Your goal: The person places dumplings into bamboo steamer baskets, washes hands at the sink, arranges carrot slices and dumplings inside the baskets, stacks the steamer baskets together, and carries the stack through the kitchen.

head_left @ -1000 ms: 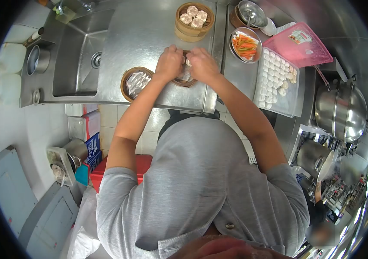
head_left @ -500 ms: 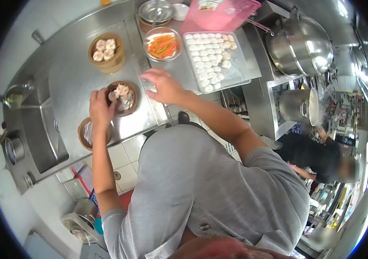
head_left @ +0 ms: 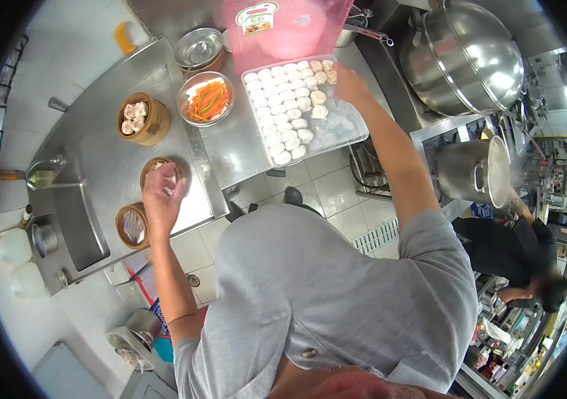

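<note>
My left hand [head_left: 161, 194] hovers over a small round bamboo steamer [head_left: 146, 171], thumb and fingers apart, hiding most of its contents. My right hand [head_left: 351, 85] reaches to the upper right corner of a clear plastic tray [head_left: 353, 130], its fingertips at the edge of the dumplings and not clearly visible. Rows of white dumplings [head_left: 277, 100] fill much of that tray, with a few yellowish dumplings [head_left: 318, 98] along their right side. Nearer to me, another bamboo steamer [head_left: 124, 226] holds a sheet of liner. A taller steamer [head_left: 154, 126] contains several shumai-like dumplings [head_left: 134, 117].
Carrot-like orange strips [head_left: 209, 100] lie in a bowl, behind which stands a metal bowl [head_left: 198, 48]. A pink lid [head_left: 283, 33] leans behind the tray. The sink [head_left: 81, 219] is at left. At right are a big steel pot [head_left: 469, 60], a steaming stockpot [head_left: 473, 169] and a person in black [head_left: 506, 249].
My right hand has moved from above the counter, near the steamer, to the dumpling tray. My left hand stays by the middle steamer, its fingers lifted. The view has shifted toward the right.
</note>
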A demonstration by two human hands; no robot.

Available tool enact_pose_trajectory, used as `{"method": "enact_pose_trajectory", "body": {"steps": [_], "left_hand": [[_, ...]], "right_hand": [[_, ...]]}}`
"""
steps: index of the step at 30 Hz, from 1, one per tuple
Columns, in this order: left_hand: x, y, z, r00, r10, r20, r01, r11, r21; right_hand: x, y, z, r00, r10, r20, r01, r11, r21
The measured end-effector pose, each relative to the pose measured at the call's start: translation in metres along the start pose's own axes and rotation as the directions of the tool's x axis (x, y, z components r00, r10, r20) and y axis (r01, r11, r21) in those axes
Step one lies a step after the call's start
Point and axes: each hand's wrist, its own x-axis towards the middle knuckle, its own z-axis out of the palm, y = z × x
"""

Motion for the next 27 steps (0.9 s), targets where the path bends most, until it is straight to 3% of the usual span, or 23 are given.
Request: {"method": "enact_pose_trajectory", "body": {"steps": [2,8,14,17,20,23,27], "left_hand": [[-0.002,0.017,0.012,0.999,0.036,0.032,-0.038,0.998,0.052],[-0.010,0.042,0.032,0.999,-0.039,0.025,0.036,0.995,0.093],[-0.011,0.056,0.039,0.999,-0.054,0.008,0.053,0.994,0.097],[-0.008,0.052,0.041,0.999,-0.034,0.014,0.033,0.997,0.072],[-0.005,0.056,0.040,0.998,-0.048,0.026,0.046,0.996,0.079],[-0.002,0.051,0.038,0.999,-0.017,0.036,0.012,0.993,0.116],[0.003,0.049,0.038,0.997,0.038,0.062,-0.045,0.990,0.131]], "right_hand": [[0.009,-0.004,-0.003,0.997,-0.053,0.058,0.059,0.994,-0.095],[0.013,0.003,-0.003,0.978,-0.210,0.017,0.210,0.968,-0.137],[0.025,0.014,0.003,0.945,-0.309,0.104,0.323,0.932,-0.165],[0.024,0.010,-0.001,0.938,-0.341,0.053,0.345,0.919,-0.193],[0.032,0.013,-0.001,0.935,-0.328,0.137,0.352,0.907,-0.233],[0.034,0.026,0.005,0.911,-0.398,0.110,0.413,0.893,-0.178],[0.022,0.029,0.000,0.928,-0.371,0.027,0.372,0.920,-0.124]]}}
